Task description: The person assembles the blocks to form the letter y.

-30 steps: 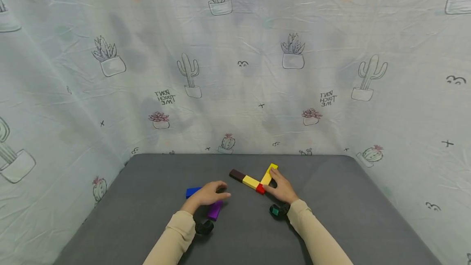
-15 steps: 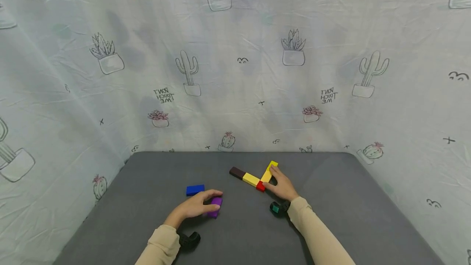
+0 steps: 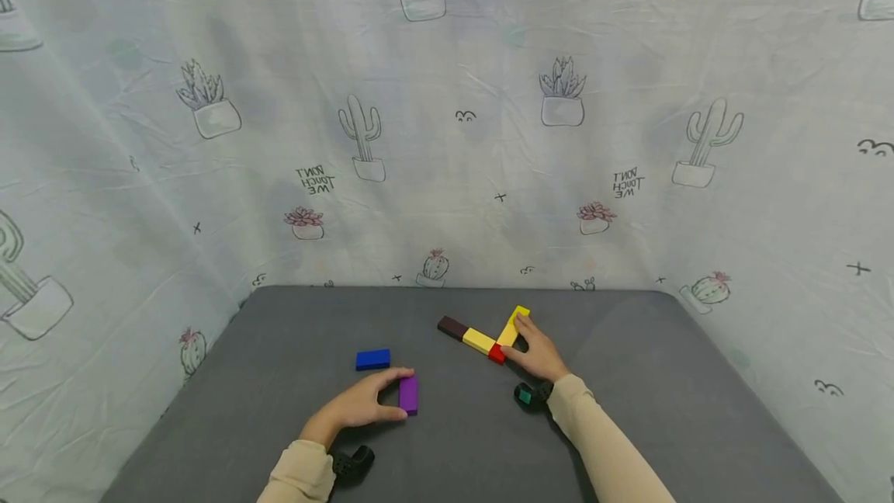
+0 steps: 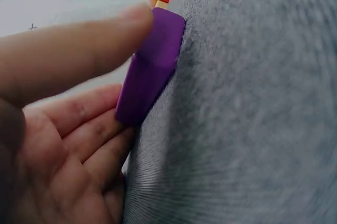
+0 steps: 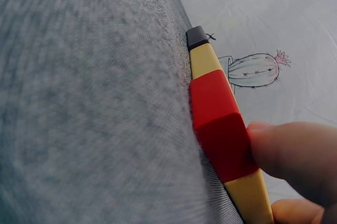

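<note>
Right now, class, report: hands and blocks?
Left hand pinches purple block. Right hand rests on yellow block. Blue block lies apart, untouched.

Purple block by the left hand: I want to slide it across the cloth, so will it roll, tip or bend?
The purple block looks like a rigid, flat-sided bar lying on its broad face, so it should slide, not roll or tip. The grey cloth looks slightly fuzzy, so expect some drag. The left hand pinches it between thumb and fingers, which suggests it is light.

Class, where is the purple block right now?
In the head view, the purple block lies left of centre on the grey mat, pinched by the left hand.
</note>
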`<state>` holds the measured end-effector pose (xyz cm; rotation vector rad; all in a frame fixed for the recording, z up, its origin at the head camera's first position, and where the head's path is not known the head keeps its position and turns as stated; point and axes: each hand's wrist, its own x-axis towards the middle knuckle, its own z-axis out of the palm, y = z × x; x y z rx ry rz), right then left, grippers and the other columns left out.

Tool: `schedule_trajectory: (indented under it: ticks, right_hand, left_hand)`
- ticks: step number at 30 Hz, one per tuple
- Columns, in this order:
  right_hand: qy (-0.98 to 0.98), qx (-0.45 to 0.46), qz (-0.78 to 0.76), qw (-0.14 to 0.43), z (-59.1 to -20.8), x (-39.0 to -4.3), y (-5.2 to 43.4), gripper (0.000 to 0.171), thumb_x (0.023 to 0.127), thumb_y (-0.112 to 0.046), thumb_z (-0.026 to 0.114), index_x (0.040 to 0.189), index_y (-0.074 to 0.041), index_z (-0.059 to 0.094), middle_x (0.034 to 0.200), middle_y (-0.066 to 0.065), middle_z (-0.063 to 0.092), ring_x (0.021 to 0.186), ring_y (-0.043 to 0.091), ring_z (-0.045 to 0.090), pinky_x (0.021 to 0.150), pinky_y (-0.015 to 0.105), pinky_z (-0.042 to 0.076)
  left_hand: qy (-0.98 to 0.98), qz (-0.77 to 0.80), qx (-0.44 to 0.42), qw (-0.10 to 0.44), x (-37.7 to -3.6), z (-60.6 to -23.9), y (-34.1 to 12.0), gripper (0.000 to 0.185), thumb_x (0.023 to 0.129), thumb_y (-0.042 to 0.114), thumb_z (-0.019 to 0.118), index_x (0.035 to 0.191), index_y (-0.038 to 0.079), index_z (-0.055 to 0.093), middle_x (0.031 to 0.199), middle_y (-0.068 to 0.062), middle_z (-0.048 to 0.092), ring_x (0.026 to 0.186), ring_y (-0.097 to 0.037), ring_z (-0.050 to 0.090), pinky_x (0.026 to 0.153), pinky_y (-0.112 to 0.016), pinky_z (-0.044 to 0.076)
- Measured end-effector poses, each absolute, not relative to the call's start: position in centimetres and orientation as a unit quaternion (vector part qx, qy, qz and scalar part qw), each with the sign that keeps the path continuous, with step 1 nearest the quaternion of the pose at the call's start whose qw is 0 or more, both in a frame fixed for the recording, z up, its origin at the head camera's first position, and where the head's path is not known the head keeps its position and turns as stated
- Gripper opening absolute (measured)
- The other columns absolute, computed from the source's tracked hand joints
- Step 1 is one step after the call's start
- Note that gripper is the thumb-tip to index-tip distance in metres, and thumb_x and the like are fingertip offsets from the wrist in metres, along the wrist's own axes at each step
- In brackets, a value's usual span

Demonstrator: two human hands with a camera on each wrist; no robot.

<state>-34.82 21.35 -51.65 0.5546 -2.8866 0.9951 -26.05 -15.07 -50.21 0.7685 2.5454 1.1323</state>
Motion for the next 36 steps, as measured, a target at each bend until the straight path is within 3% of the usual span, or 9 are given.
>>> schedule_trajectory:
  ticks: [12, 26, 36]
  right_hand:
    - [-0.929, 0.183, 0.321, 0.024, -51.5, -34.8, 21.1, 0.077, 0.090, -0.041, 0.060, 0.146, 0.003, 0.030, 0.154, 0.021, 0.025, 0.141, 0.039, 0.024, 0.111, 0.057, 0.025]
    - [-0.928, 0.176, 0.327, 0.018, -52.1, -34.8, 21.3, 0.078, 0.090, -0.043, 0.060, 0.147, 0.001, 0.029, 0.154, 0.020, 0.024, 0.142, 0.039, 0.023, 0.110, 0.059, 0.025]
    - [-0.928, 0.176, 0.328, 0.019, -51.8, -34.7, 21.4, 0.078, 0.090, -0.043, 0.060, 0.147, 0.002, 0.030, 0.154, 0.020, 0.024, 0.142, 0.038, 0.021, 0.111, 0.058, 0.024]
  left_hand:
    - [0.882, 0.386, 0.251, 0.101, -25.7, -49.9, -14.8, 0.070, 0.083, 0.036, 0.072, 0.140, 0.005, 0.045, 0.146, -0.023, 0.039, 0.135, -0.043, 0.035, 0.105, -0.061, 0.031]
    - [0.876, 0.419, 0.229, 0.074, -25.7, -50.2, -14.7, 0.064, 0.080, 0.038, 0.075, 0.130, 0.006, 0.050, 0.131, -0.013, 0.053, 0.124, -0.033, 0.048, 0.098, -0.053, 0.041]
    - [0.881, 0.424, 0.207, 0.034, -25.5, -49.8, -14.0, 0.071, 0.078, 0.038, 0.077, 0.133, 0.003, 0.048, 0.130, -0.013, 0.054, 0.121, -0.031, 0.050, 0.098, -0.052, 0.041]
